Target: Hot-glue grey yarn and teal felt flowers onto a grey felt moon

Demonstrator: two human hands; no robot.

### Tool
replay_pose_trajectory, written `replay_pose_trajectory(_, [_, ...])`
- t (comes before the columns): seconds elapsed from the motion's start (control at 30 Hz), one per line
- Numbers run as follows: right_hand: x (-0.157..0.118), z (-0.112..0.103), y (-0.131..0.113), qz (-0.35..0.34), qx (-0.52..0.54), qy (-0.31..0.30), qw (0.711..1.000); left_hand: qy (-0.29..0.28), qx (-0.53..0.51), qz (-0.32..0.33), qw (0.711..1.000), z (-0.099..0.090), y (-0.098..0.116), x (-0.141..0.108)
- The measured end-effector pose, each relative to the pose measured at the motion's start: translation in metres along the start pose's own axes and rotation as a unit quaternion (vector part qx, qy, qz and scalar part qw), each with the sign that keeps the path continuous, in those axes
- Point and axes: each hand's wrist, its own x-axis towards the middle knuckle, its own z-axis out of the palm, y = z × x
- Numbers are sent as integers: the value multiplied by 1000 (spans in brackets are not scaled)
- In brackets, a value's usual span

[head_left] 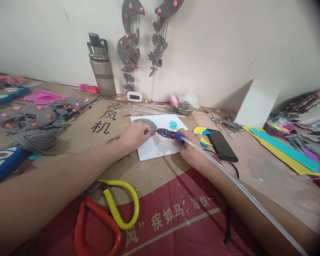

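Observation:
My right hand [188, 145] is wrapped round a blue hot glue gun [167, 133], and a long clear glue stick [229, 172] trails back from it over my forearm. The gun's nozzle points left, close to a round grey felt piece [150, 125]. Over that felt lies my left hand [139, 134], its fingers curled into a pinch; what they hold, if anything, is too small to make out. Beneath both hands is a white board [160, 151], bearing a small turquoise cutout [173, 124]. Some grey yarn [113, 139] shows by my left wrist.
Red-and-yellow-handled scissors [122, 183] lie in front on cardboard [77, 142]. A black phone [222, 145] and yellow crescent [200, 132] are at right. Grey yarn [36, 137] and a felt decoration [29, 115] lie left. A bottle [104, 76] and small clock [134, 96] stand behind.

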Motion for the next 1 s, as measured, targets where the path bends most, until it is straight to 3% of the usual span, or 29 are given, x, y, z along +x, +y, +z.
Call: replay_pose_trajectory(1.0, [-1,2,0,-11,0,8,1000,6,5,8,1000,1,0,1])
